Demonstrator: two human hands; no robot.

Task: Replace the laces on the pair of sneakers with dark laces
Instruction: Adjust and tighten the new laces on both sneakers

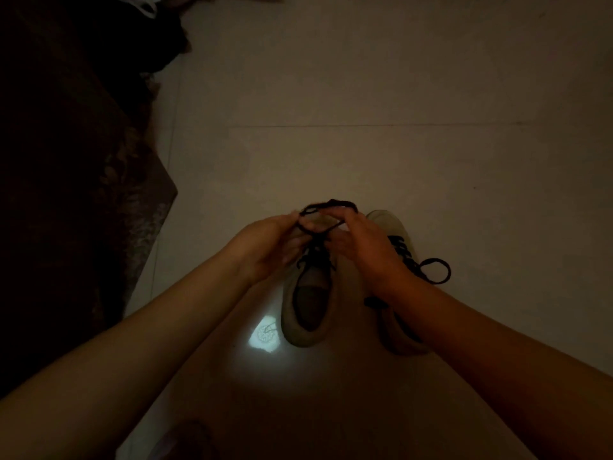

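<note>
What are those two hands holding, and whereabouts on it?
Both the left hand and right hand pinch the dark lace at its loose loops, above the near sneaker.

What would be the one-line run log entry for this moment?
left hand: holds dark lace | right hand: holds same lace | left sneaker: being laced | right sneaker: laced

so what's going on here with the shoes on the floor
A person is lacing a light-coloured sneaker on the tiled floor in dim light. Both hands hold a dark lace above its toe: the left hand and the right hand each pinch it, with a loop arching between them, apparently mid-tie. A second sneaker sits to the right, partly hidden by the right forearm, already threaded with a dark lace whose loop lies on the floor.
</note>
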